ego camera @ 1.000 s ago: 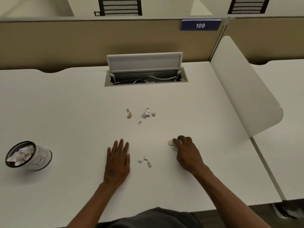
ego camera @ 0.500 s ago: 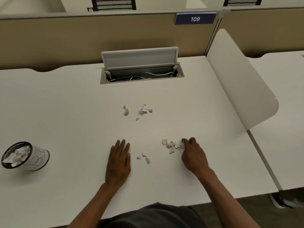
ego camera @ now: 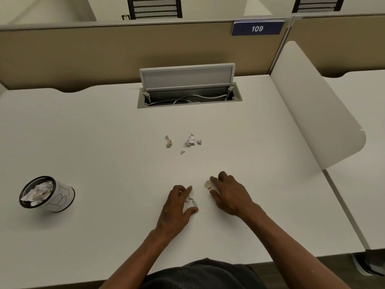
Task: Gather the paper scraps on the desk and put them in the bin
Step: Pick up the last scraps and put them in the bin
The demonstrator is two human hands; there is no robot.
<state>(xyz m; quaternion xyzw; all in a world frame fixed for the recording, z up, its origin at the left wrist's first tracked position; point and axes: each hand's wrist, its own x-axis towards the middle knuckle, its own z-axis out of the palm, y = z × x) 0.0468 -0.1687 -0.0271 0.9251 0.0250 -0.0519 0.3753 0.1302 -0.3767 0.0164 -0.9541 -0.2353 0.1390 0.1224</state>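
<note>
Small paper scraps lie on the white desk (ego camera: 93, 132). A far cluster (ego camera: 189, 141) with a tan bit (ego camera: 169, 144) sits at the desk's middle. My left hand (ego camera: 177, 207) rests near the front, its thumb and fingers curled around a few small white scraps (ego camera: 193, 201) on the desk. Just to the right, my right hand (ego camera: 229, 195) cups a tan and white bunch of scraps (ego camera: 208, 185) against its fingertips. The bin (ego camera: 60, 202), a small white cup with a black rim, stands at the left with crumpled paper inside.
An open cable hatch (ego camera: 188, 97) with its lid raised is set into the desk at the back. A curved white divider panel (ego camera: 316, 113) rises along the right side. A tan partition (ego camera: 83, 51) closes off the back.
My left hand has slid right from lying flat and curled around the small scraps near the front. My right hand has swept its bunch of scraps leftward, closer to the left hand.
</note>
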